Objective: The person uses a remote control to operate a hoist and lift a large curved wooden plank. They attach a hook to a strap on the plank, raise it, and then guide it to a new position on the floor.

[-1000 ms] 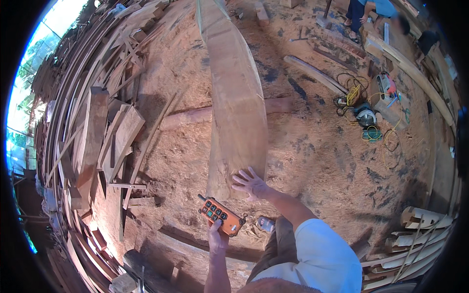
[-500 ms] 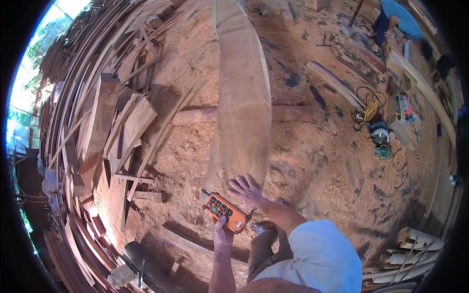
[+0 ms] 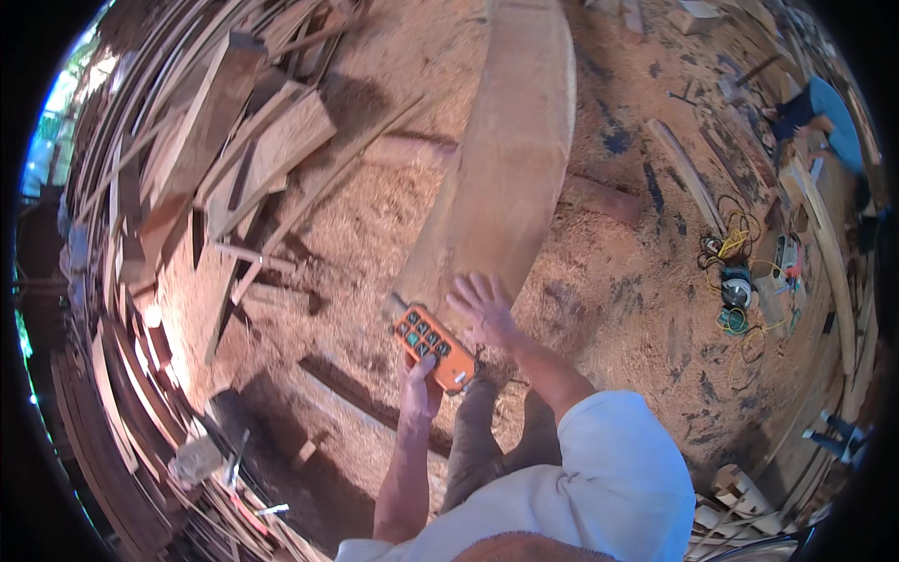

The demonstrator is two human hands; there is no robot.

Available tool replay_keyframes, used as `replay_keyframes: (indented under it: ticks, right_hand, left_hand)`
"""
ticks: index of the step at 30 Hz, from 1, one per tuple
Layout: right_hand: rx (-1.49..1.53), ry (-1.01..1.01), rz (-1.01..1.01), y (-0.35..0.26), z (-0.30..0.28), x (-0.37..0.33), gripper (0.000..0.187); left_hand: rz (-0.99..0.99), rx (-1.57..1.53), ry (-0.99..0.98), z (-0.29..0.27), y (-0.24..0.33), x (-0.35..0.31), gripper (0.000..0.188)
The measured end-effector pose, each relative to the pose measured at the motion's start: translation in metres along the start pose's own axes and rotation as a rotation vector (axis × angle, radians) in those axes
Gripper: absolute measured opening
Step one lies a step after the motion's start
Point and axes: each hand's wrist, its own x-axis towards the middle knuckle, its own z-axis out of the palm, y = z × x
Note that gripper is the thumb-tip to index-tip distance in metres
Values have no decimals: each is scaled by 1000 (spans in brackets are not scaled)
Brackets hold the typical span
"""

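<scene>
An orange remote control [image 3: 440, 354] with several dark buttons and one green one is gripped in my left hand [image 3: 420, 382], the thumb resting on its lower part. Spread fingers mark my right hand [image 3: 485, 314], palm down at the near end of a long, thick wooden slab [image 3: 501, 178]. Whether that palm presses on the slab or hovers just over it, I cannot tell. The slab stretches away from me and lies across a reddish timber [image 3: 604, 199].
Beams and planks [image 3: 272, 155] are heaped along the left. Right of the slab lie a power tool [image 3: 735, 288] with yellow cord and a long pole [image 3: 824, 253]. A person in a blue shirt [image 3: 836, 117] bends at the far right. Sawdust [image 3: 618, 309] covers the floor.
The view has shifted, so the slab looks slanted and the person in blue sits lower and further right. My left hand still holds the remote; my right hand stays spread by the slab's near end.
</scene>
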Motion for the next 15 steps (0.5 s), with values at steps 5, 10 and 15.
replay_keyframes:
  ticks: [5, 10, 15]
  right_hand:
    - [34, -11, 19, 16, -2, -4, 97]
    - [-3, -31, 13, 16, -3, 5, 96]
    - [-12, -120, 10, -2, -3, 23, 96]
  left_hand:
    - [-20, 59, 11, 7, 8, 2, 49]
    - [17, 9, -43, 7, 21, 8, 53]
    - [53, -1, -92, -7, 33, 26, 60]
